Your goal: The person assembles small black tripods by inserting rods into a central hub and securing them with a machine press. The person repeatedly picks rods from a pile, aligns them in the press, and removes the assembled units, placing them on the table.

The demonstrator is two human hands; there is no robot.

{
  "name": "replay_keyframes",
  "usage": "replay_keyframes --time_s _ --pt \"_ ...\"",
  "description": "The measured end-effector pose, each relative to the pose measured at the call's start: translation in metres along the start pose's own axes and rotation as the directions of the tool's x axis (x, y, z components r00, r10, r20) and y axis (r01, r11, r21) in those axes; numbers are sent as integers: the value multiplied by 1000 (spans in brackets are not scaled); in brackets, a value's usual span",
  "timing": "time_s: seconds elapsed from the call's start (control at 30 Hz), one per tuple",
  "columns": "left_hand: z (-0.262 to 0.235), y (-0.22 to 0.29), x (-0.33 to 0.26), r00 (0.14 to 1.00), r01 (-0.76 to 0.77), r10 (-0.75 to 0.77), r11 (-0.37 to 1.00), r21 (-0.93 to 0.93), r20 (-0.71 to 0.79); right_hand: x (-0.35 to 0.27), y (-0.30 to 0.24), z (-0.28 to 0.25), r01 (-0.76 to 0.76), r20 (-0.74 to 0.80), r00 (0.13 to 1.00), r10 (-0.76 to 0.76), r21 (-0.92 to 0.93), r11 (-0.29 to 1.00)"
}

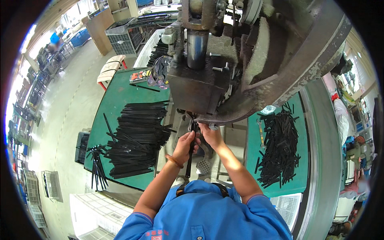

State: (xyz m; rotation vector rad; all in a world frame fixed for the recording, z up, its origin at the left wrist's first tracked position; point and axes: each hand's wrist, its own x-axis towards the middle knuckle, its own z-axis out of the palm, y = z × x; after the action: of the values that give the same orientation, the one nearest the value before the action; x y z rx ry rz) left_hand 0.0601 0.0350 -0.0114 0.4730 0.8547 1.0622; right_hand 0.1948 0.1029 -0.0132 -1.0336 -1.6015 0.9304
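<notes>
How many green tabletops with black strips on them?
2: a left tabletop beside the press, and a right tabletop on its other side. The press may hide more.

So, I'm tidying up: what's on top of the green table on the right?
A pile of black strips, a wrench and, at the far end, something clear. Anything beneath the pile is hidden.

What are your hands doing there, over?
Left grip shut on black strip. Right grip near strip's far end, hold unclear. Metal press looms close ahead.
</notes>
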Motion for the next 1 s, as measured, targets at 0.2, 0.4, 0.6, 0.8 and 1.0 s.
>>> replay_keyframes --time_s 0.2,0.4,0.6,0.8,1.0 --pt "-5 -5 -4 999 -34 34 998 -46 -12 2 14 23 198 -55 970 -237 -394 898" --pt "-5 -1 -7 999 25 -31 990 -140 -39 -1 -7 3 -42 -335 941 57 51 998" --pt "-5 -14 -1 997 52 -57 993 -102 -45 -44 -22 7 -522 176 845 505 479 706" --pt "-7 -4 -21 994 -1 18 987 163 -104 -39 -15 16 -128 -123 981 149 165 978" --pt "-30 11 -50 993 63 -88 952 301 72 -22 -26 19 -133 177 979 97 204 970"
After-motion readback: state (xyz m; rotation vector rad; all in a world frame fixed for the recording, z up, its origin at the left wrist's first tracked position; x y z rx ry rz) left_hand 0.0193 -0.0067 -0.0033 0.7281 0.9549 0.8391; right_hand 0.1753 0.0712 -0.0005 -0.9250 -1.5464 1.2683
